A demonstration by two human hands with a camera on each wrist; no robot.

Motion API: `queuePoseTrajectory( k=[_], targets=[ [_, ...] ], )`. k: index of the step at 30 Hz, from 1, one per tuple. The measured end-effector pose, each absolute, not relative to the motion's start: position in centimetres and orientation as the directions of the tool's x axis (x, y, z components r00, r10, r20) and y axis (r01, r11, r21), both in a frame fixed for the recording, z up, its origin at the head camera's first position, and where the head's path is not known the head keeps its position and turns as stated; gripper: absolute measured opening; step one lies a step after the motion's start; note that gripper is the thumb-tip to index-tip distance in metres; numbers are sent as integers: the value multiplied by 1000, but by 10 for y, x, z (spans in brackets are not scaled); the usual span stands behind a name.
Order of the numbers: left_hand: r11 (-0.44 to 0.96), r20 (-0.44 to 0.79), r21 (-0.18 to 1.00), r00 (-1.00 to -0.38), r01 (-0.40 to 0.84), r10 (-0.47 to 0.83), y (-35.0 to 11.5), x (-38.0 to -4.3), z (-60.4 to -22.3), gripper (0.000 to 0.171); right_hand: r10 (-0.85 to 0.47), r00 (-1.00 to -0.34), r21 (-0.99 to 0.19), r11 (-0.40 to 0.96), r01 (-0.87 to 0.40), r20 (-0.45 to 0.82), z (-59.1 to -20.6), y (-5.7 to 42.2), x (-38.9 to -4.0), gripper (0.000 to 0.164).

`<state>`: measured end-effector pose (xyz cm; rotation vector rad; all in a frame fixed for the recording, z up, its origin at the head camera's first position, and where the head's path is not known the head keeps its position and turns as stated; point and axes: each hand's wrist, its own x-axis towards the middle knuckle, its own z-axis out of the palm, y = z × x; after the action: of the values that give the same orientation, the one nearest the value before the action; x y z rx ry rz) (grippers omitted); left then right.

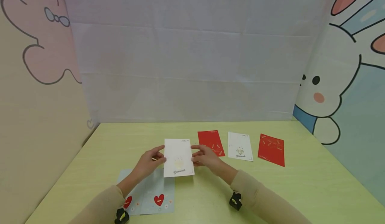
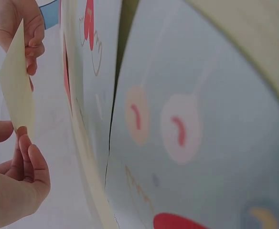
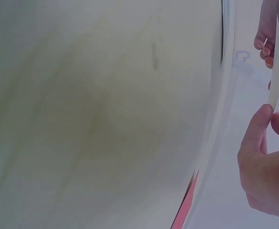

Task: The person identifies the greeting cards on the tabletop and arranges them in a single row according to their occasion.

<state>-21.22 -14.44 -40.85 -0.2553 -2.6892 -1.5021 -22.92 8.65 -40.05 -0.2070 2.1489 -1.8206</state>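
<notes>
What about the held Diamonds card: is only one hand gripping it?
No, the left hand and right hand pinch the white Diamonds card by opposite edges.

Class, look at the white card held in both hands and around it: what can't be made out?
Head view: top print on the held white card, too small to read.
Head view: part of the left red heart, hidden by the left sleeve.
Left wrist view: the red shape, cut off by the bottom edge.
Right wrist view: the red sliver, cut off by the bottom edge.
</notes>
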Motion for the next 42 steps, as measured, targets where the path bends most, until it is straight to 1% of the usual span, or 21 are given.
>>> queuePoseTrajectory(
  k=[13, 19, 23, 35, 39, 42],
  targets=[
    [458, 108, 872, -982, 169, 156, -137, -202, -406, 50, -377, -918, -988, 138, 72, -120, -402, 101, -217, 52],
    [436, 94, 884, -979, 166, 182, -134, -198, -405, 50, -388, -913, -986, 147, 73, -125, -403, 107, -211, 55],
    [432, 132, 874, -965, 222, 227, -134, -194, -405, 48, -389, -911, -985, 148, 85, -137, -403, 112, -206, 56],
    [584, 260, 711, -918, 391, 299, -132, -183, -407, 45, -415, -896, -987, 95, 131, -159, -400, 127, -192, 56],
    [639, 249, 654, -913, 404, 322, -129, -180, -407, 47, -417, -895, -988, 76, 137, -156, -397, 129, -185, 57],
    [664, 220, 632, -915, 399, 340, -128, -177, -408, 49, -409, -899, -987, 69, 144, -159, -396, 131, -180, 58]
  ],
)
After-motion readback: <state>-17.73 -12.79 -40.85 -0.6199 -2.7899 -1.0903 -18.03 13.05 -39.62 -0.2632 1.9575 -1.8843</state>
